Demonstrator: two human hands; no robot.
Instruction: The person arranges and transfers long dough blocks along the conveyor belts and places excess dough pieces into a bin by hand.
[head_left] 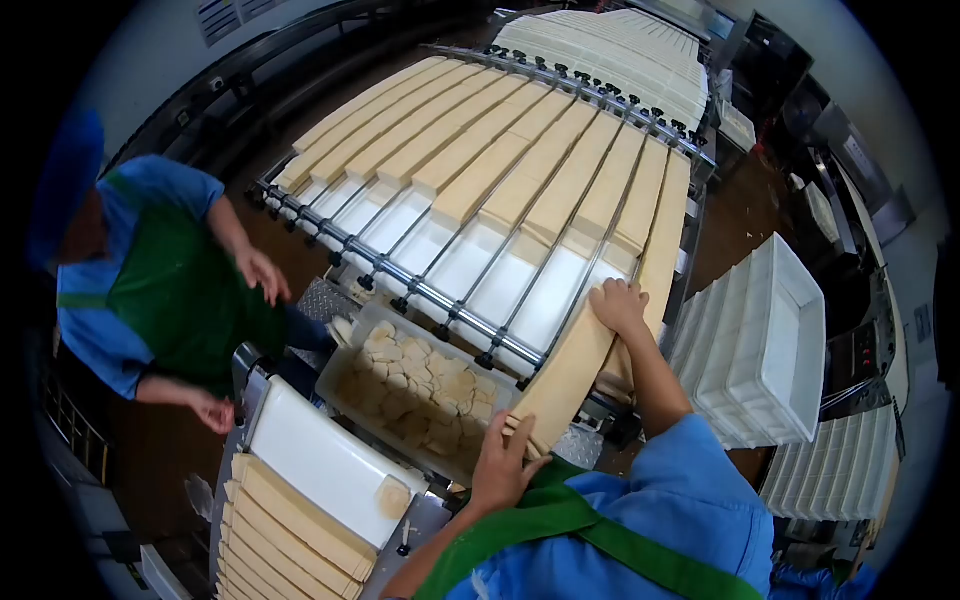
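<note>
A long, floppy stack of pale yellow sheets (572, 375) slants between my two hands at the conveyor's near end. My left hand (502, 465) is closed around its lower end, where several layer edges show. Up at the far end, my right hand (620, 305) grips the stack from above, the fingertips partly hidden. More long stacks of sheets (505, 170) lie side by side in lanes on the white conveyor belt (480, 285), parted by thin metal rods. One more stack (665, 240) runs along the right edge, beside my right hand.
A metal crossbar with black knobs (400, 285) spans the belt's near end. Below sits a bin of rounded pale pieces (415, 385). A co-worker (175, 270) stands at left. A second conveyor (320, 435) carries stacked strips (290, 530). White crates (755, 345) stand on the right.
</note>
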